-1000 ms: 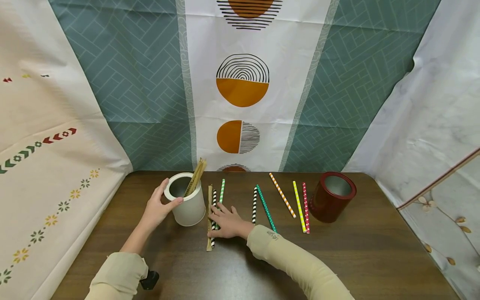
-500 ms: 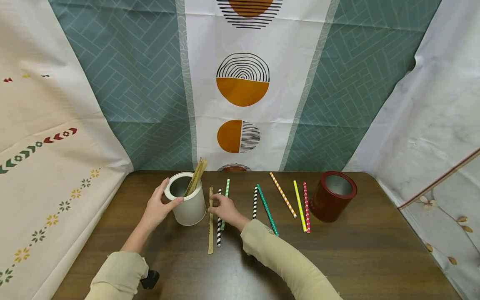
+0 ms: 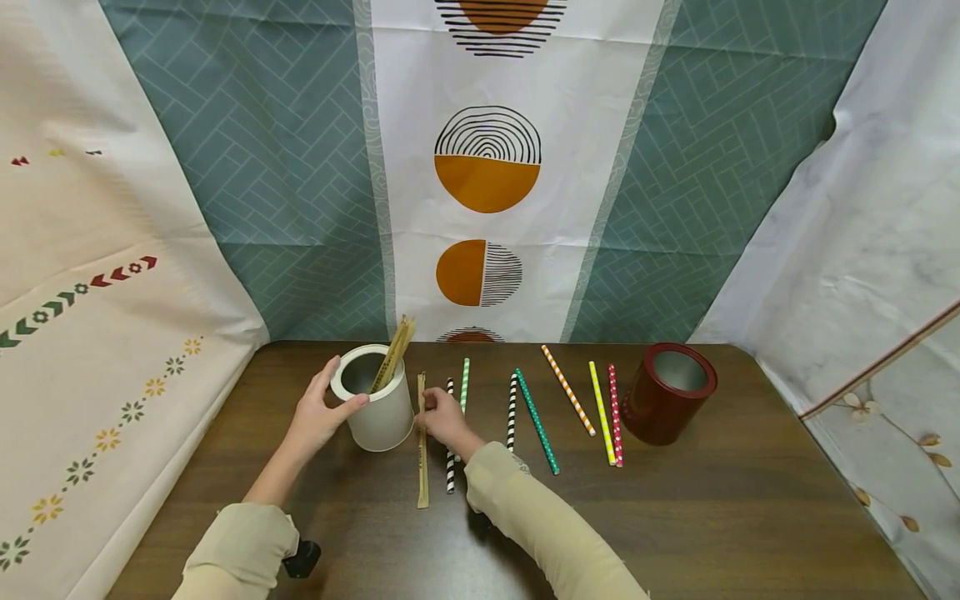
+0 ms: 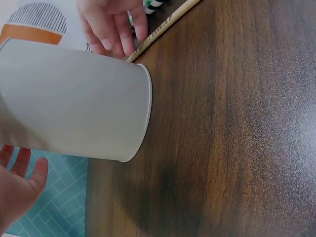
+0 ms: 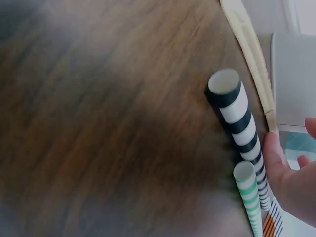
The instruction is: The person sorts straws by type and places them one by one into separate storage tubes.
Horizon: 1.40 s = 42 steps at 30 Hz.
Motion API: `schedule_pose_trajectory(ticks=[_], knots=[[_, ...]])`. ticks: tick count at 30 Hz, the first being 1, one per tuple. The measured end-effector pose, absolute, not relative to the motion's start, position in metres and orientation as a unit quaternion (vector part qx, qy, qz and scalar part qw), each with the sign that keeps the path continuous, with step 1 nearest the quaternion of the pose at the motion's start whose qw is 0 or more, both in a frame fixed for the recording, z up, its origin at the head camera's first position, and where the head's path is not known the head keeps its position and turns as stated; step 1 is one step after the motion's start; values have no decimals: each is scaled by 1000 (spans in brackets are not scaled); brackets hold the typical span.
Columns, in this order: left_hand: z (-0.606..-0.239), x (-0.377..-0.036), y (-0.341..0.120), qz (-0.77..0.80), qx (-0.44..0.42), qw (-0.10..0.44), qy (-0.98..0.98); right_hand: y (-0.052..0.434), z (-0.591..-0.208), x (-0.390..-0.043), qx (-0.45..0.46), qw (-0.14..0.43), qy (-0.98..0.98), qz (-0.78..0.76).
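Note:
My left hand [image 3: 317, 418] grips a white cup [image 3: 377, 406] by its left side, thumb at the rim; several tan sticks [image 3: 393, 354] stand in it. The cup's wall [image 4: 74, 98] fills the left wrist view, with my palm [image 4: 19, 192] below it. My right hand [image 3: 442, 417] pinches a tan wrapped stick [image 3: 422, 450] lying flat just right of the cup; its fingers [image 4: 113, 29] touch the stick [image 4: 168, 22]. Beside the stick lie a black-and-white striped straw [image 5: 237, 113] and a green-and-white straw [image 5: 249, 192].
More straws lie on the brown table [image 3: 712, 500]: black-and-white [image 3: 512, 412], green dotted [image 3: 536, 421], orange striped [image 3: 567, 400], yellow [image 3: 602, 412], red [image 3: 613, 412]. A dark red cup [image 3: 667, 392] stands at the right. Patterned cloth hangs behind and at both sides.
My right hand lifted off the two straws and moved left onto the tan stick. The black-and-white and green straws slid slightly right. The left hand and cup stayed put.

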<state>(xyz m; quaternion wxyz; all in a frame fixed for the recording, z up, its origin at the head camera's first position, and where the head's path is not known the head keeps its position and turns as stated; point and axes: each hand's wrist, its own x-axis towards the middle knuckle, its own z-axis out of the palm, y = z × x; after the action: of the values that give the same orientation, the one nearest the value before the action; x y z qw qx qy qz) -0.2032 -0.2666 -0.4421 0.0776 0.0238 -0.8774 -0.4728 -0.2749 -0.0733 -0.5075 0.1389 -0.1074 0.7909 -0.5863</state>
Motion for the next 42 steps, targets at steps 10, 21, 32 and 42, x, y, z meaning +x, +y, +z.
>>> schedule_pose_trajectory(ticks=[10,21,32,42], knots=[[-443,-203,-265,-471,21,82,-878,-78,-561,-304,-203,46,886,-414],[-442,-205,-262,-475,19,88,-875,-73,-507,-270,-174,33,943,-281],[-442,-203,-265,-473,25,79,-877,-63,-505,-275,-188,45,937,-292],[-441,-202,-265,-469,27,76,-880,-53,-503,-275,-179,123,906,-363]])
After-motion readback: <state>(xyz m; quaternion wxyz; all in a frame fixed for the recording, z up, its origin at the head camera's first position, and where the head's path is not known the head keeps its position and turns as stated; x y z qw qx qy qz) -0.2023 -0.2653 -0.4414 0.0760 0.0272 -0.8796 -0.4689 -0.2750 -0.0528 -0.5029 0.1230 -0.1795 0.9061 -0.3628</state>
